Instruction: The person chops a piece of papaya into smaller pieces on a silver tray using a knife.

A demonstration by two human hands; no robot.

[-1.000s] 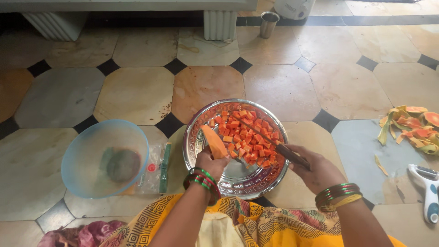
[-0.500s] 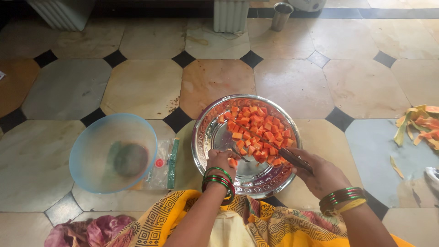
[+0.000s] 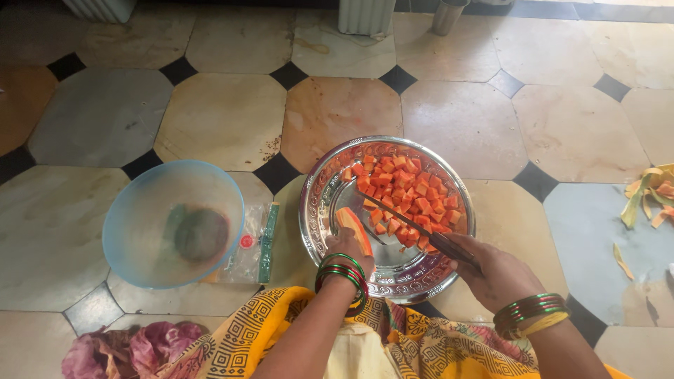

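A tiled floor [image 3: 225, 119] of large pale octagonal slabs with small black squares between them carries everything here. On it, left of centre, sits a translucent blue plastic bowl [image 3: 173, 222], resting partly on a clear plastic bag [image 3: 254, 245] with a green strip along its edge. Just right of the bowl lies a round embossed steel plate [image 3: 319, 193], its far half heaped with orange papaya cubes [image 3: 405, 191]. At the lower edge a yellow patterned garment [image 3: 281, 330] spreads across the person's lap, with a crumpled purple cloth [image 3: 133, 349] beside it on the left. Far right, a heap of papaya peels [image 3: 649, 196] lies on the floor, well apart from the plate. A steel tumbler [image 3: 447, 17] stands at the top. The left hand [image 3: 347, 247], wearing green and red bangles, is closed around a papaya slice [image 3: 351, 226], held upright over the near part of the plate. The right hand [image 3: 491, 270] grips a knife [image 3: 400, 224] by its handle, the blade reaching toward the slice.
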